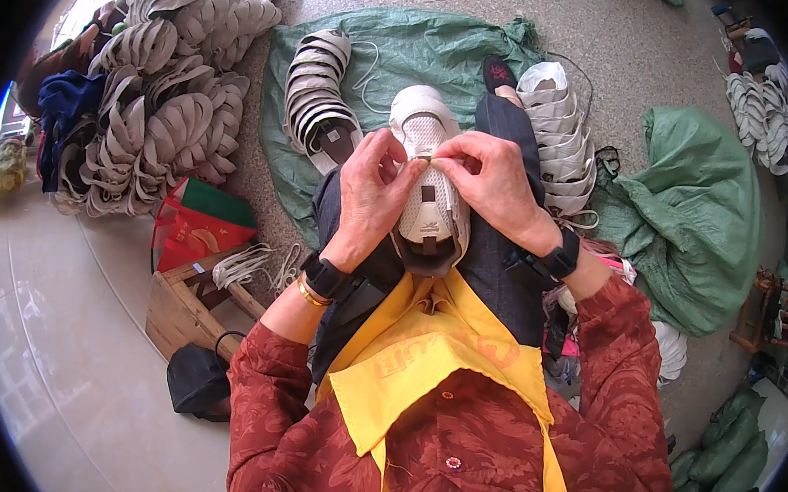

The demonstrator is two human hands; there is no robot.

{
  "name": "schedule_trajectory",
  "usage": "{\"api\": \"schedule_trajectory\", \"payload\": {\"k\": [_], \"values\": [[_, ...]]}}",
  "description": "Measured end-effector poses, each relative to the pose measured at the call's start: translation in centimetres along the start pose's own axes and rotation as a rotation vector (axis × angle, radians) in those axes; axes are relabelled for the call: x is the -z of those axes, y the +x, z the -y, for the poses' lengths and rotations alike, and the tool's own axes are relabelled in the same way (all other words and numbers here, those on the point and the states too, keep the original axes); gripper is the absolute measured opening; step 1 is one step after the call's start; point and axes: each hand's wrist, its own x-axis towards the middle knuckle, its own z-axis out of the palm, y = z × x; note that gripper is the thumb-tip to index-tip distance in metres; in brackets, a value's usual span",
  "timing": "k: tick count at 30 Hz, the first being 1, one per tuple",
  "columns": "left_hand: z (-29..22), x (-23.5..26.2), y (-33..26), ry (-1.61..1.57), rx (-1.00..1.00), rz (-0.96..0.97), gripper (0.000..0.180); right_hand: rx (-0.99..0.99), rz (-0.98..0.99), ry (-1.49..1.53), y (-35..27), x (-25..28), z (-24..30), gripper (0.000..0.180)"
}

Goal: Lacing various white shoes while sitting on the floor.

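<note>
A white shoe (423, 134) with a mesh top rests between my knees, toe pointing away from me. Dark rectangular patches show along its middle and a dark lining at its heel opening. My left hand (370, 191) comes over the shoe from the left, thumb and forefinger pinched together. From the right, my right hand (497, 184) pinches in the same way, so the fingertips of both meet above the middle of the shoe. Whatever small thing lies between the fingertips is too small to make out.
Nested shoe uppers (318, 78) lie on a green sheet (398, 40) ahead, with another white row (558, 134) to the right. A big heap of uppers (174, 106) stands far left. Beside me are a wooden stool (188, 301), white laces (242, 268) and a green sack (684, 216).
</note>
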Motion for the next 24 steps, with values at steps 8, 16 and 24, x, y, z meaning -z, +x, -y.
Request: {"api": "schedule_trajectory", "payload": {"k": [8,16,24], "values": [[0.4,0.2,-0.6,-0.089,-0.03,0.02,0.014,0.056,0.016,-0.107,-0.1,-0.4,0.2,0.006],[0.5,0.4,0.1,-0.042,-0.058,0.088,0.013,0.054,0.086,-0.133,0.5,0.0,0.4,0.008],[2.3,3.0,0.8,-0.11,0.034,0.153,0.006,0.018,0.138,-0.263,-0.4,1.8,1.2,0.009]]}}
